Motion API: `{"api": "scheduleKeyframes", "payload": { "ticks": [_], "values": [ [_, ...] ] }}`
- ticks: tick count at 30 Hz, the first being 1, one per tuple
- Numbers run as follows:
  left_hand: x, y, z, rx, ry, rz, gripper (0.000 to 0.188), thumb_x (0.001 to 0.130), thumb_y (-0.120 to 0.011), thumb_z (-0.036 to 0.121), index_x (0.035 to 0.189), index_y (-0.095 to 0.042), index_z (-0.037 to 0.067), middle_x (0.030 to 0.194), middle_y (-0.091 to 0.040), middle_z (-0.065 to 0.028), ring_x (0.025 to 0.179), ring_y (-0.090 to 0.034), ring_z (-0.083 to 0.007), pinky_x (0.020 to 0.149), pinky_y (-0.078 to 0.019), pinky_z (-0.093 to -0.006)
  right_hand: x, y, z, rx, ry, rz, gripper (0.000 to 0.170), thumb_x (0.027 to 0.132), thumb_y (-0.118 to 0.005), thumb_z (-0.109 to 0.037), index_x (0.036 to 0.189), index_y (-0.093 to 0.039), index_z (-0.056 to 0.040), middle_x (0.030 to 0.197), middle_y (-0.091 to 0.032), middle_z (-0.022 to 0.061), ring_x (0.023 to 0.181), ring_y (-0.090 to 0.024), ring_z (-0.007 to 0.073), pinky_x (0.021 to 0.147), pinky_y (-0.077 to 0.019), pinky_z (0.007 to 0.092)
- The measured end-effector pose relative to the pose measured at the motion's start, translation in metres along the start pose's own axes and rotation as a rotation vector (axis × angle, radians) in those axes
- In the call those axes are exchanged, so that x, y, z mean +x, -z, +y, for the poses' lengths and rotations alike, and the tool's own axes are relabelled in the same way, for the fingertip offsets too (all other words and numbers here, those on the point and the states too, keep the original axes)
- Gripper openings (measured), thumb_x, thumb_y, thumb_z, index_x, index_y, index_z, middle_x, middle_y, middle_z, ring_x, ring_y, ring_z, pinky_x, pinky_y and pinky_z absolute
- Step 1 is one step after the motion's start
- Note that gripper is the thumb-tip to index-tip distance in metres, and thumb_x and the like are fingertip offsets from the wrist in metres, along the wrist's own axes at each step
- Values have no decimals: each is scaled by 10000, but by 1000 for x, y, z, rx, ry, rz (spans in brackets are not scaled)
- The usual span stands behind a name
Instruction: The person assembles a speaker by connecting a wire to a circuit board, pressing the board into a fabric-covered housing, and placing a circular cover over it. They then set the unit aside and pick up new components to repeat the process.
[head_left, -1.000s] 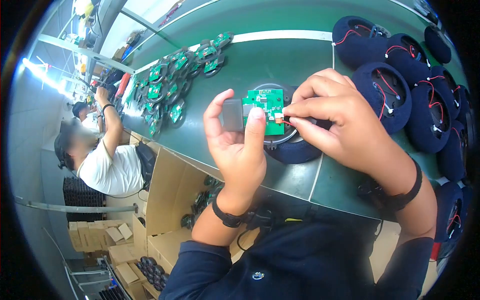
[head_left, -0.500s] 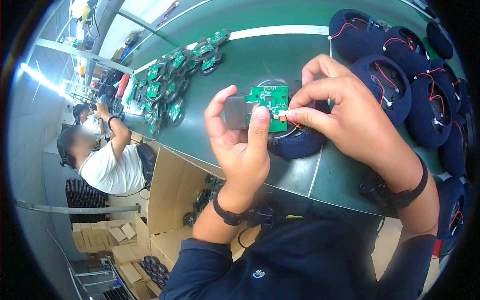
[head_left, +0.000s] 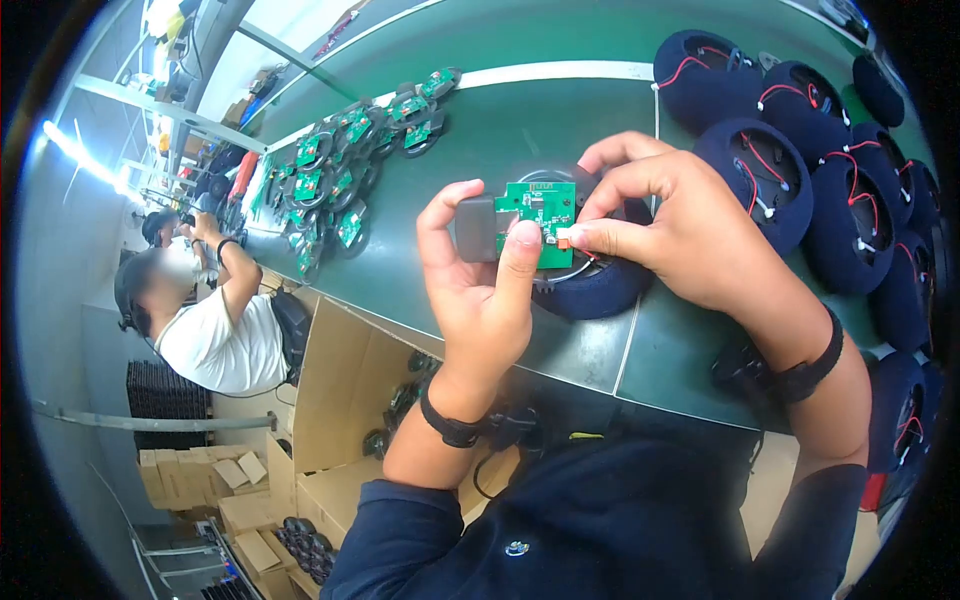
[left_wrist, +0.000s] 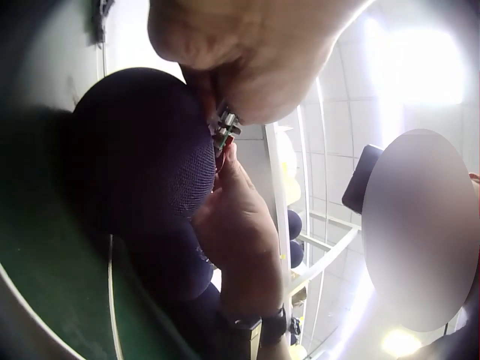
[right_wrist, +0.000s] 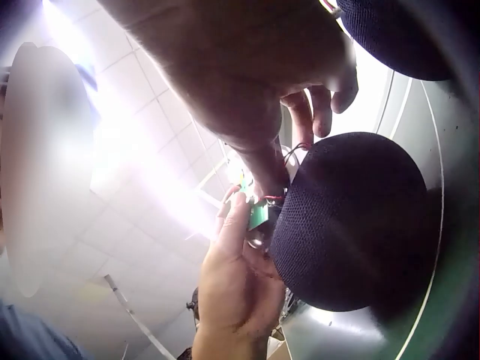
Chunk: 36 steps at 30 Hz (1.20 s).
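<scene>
My left hand [head_left: 482, 310] holds a green circuit board [head_left: 556, 203] with its thumb across the front and its fingers around a dark grey block [head_left: 475, 228] at the board's left side. At the board's lower right edge, my right hand [head_left: 690, 225] pinches a small white plug [head_left: 564, 234] with red wires between thumb and index finger; its other fingers are bent. Below and behind the board sits a round navy fabric-covered shell [head_left: 595, 295], partly hidden by both hands. The right wrist view shows this shell's mesh side [right_wrist: 352, 225] close beside the fingers.
Several navy shells [head_left: 755, 185] with red wires crowd the table's right side. A pile of black rings with green boards [head_left: 330, 180] lies at the far left. An open cardboard box [head_left: 350, 380] stands at the table's near edge. Another person [head_left: 225, 335] sits to the left.
The board has shifted slightly right, and the grey block has turned a little. My right thumb and index finger have moved closer in on the plug. Both hands keep their holds.
</scene>
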<state>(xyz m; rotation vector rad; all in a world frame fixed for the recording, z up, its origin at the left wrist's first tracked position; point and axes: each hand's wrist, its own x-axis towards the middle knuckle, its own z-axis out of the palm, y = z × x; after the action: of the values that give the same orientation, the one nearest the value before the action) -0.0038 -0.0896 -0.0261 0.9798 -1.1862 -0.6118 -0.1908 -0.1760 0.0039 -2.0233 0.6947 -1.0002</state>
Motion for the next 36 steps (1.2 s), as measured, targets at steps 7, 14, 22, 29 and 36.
{"api": "scheduleKeyframes", "payload": {
  "ticks": [7,14,22,29,36],
  "values": [
    [5,-3,5,-138,136,56,516,1018,-671,56,1450,-388,73,1152,-668,-141,997,-701,-180,847,-575,-311,8,5,6,615,-118,161,209,1057,-623,-211,1024,-702,-20,1023,-704,55,947,-653,119,864,-504,287],
    [0,-7,-1,-68,54,80,493,1032,-641,56,1464,-405,66,1159,-639,-69,1006,-649,-127,872,-546,-291,5,11,0,1442,-101,-56,257,1097,-464,-263,1227,-561,-62,1021,-645,90,910,-625,197,854,-504,320],
    [-2,-4,-11,-56,1,107,485,1043,-627,57,1472,-402,78,1164,-650,-84,1006,-655,-137,851,-551,-287,1,3,0,1771,52,-436,398,1068,-403,-487,1034,-512,-106,939,-578,130,894,-574,284,871,-442,416],
    [-2,-2,-8,-32,32,106,472,1051,-616,65,1473,-406,83,1152,-662,-86,1006,-651,-123,844,-548,-280,-4,2,-10,1651,190,-598,444,1045,-397,-586,1020,-482,-150,930,-601,106,848,-591,250,815,-426,396],
    [0,-1,-9,-99,93,99,477,1049,-628,85,1473,-409,77,1154,-645,-69,1006,-650,-128,854,-554,-283,4,-1,0,1521,202,-463,447,1111,-331,-545,946,-479,-158,895,-594,60,798,-593,204,731,-425,362]
  ]
}}
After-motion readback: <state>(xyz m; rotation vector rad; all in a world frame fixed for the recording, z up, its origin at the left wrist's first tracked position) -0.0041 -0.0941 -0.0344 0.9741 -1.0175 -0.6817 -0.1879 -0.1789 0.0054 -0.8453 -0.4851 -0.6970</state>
